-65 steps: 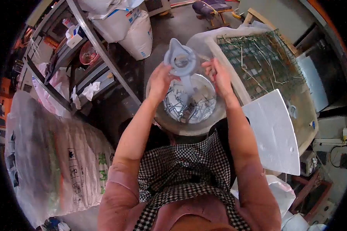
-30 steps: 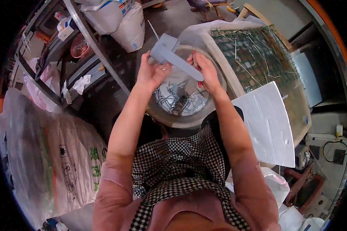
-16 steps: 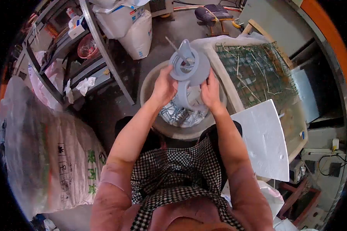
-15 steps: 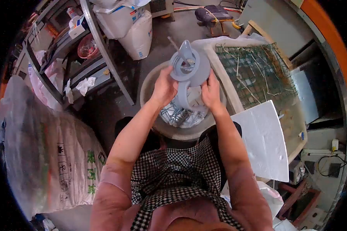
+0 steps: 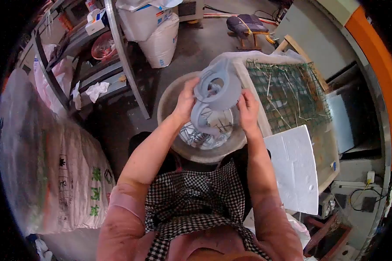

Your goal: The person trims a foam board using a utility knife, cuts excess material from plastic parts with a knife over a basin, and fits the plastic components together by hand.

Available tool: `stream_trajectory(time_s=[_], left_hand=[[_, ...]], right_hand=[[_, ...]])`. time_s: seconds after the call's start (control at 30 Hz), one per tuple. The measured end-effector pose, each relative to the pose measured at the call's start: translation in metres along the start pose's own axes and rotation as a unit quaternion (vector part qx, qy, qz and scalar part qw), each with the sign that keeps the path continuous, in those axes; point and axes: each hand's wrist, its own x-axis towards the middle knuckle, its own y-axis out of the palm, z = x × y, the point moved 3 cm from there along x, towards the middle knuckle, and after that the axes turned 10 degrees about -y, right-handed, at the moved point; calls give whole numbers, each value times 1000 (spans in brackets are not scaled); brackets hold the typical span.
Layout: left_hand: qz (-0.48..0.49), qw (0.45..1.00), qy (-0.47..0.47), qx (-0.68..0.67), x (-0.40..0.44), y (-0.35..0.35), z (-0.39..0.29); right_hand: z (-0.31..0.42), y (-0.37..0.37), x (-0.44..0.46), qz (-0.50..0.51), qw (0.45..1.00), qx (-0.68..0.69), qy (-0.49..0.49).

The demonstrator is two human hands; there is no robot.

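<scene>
Between my two hands I have a grey plastic jug (image 5: 229,96) with a round opening, a spout and a curved handle. My left hand (image 5: 187,98) is closed on its left side, close to where the handle joins. The fingers of my right hand (image 5: 248,107) are curled against the jug's right side. Below it stands a wide round tub (image 5: 167,98) with shiny clear and grey pieces (image 5: 200,135) inside, too jumbled to name. The jug hides part of the tub.
A pale trough (image 5: 259,111) covered by green wire mesh (image 5: 287,93) adjoins the tub on the right, with a white foam board (image 5: 292,167) nearer me. A metal rack (image 5: 126,61) and large sacks (image 5: 69,174) stand left. A padded stool (image 5: 247,26) is at the back.
The jug has turned and tilted in my hands, its handle shifting left. My right hand has moved slightly right and down. A thin pointed strip seen beside the spout no longer shows.
</scene>
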Motion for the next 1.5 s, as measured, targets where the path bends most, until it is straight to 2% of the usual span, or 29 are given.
stream_trajectory(time_s=[0.1, 0.13, 0.2, 0.3, 0.33, 0.4, 0.43, 0.47, 0.5, 0.53, 0.57, 0.63, 0.7, 0.73, 0.77, 0.8, 0.83, 0.9, 0.97, 1.03, 1.07, 1.13, 1.2, 1.27, 1.33, 1.37, 1.43, 1.47, 1.5], left_hand=[[-5, 999, -17, 37, -15, 22, -4], [-5, 999, -18, 36, -14, 22, -2], [-16, 997, -55, 53, -10, 19, 6], [-5, 997, -48, 65, -18, 25, 12], [-5, 996, -48, 77, -18, 24, 13], [1, 994, -59, 90, -3, 11, 20], [16, 993, -44, 109, 5, 10, 19], [28, 997, -42, 51, 9, 9, 20], [36, 998, -44, -11, 16, 3, 24], [40, 998, -42, -5, 37, -22, 38], [14, 993, 10, 119, 66, -60, 51], [-11, 968, 62, 241, 80, -76, 55], [-3, 974, 66, 217, 84, -82, 62], [0, 975, 67, 210, 79, -75, 59], [112, 990, -11, 89, 57, -41, 46], [221, 971, -88, -38, 38, -11, 36], [221, 970, -90, -37, 29, 4, 31], [16, 998, -63, 24, 24, 10, 25], [47, 996, -68, 25, 34, 1, 25], [67, 994, -82, 16, 38, -5, 31], [-7, 987, 18, 159, 34, -4, 28], [-95, 948, 91, 290, 23, -3, 29], [-51, 986, 26, 157, 25, 7, 26], [-50, 990, -12, 131, 16, 22, 23], [-45, 992, -49, 108, 12, 26, 26], [-59, 978, 36, 198, 9, 27, 23], [-75, 948, 120, 284, 8, 25, 20], [-79, 930, 148, 328, 11, 22, 20], [-83, 909, 174, 369, 14, 18, 22]], right_hand=[[-2, 14, -2, -34, 994, -29, -102], [-7, 15, -1, -34, 994, -31, -100], [-12, 16, -3, 3, 989, -66, -135], [-1, 17, -1, 11, 997, 19, -72], [1, 19, -1, 2, 996, 18, -87], [4, 20, 6, -62, 968, -153, -188], [5, 23, 5, -12, 968, -182, -174], [3, 26, 2, 41, 965, -211, -150], [-2, 29, 2, 29, 964, -213, -157], [-10, 34, -2, 40, 959, -217, -178], [-14, 38, -2, 53, 954, -221, -197], [-7, 35, 1, 38, 960, -188, -202], [2, 30, 0, 25, 967, -155, -201], [4, 27, 0, 30, 971, -184, -152], [3, 25, 1, 34, 971, -213, -103], [-1, 26, 0, 32, 971, -214, -102], [-9, 29, -2, 28, 970, -219, -100], [-19, 31, -4, 24, 970, -223, -94], [-25, 31, -2, 31, 987, -117, -110], [-35, 30, -2, 38, 979, -150, -132], [-34, 28, -5, 45, 978, -152, -139], [-30, 27, -9, 59, 979, -136, -138], [-30, 24, -12, 34, 976, -165, -137], [-30, 19, -11, 5, 965, -215, -147], [-29, 18, -9, 24, 978, -187, -92], [-27, 20, -7, 27, 977, -188, -93], [-28, 27, -5, 32, 985, -168, -6], [-26, 24, -2, 33, 985, -168, -5], [-21, 21, 1, 79, 986, -135, -53]])
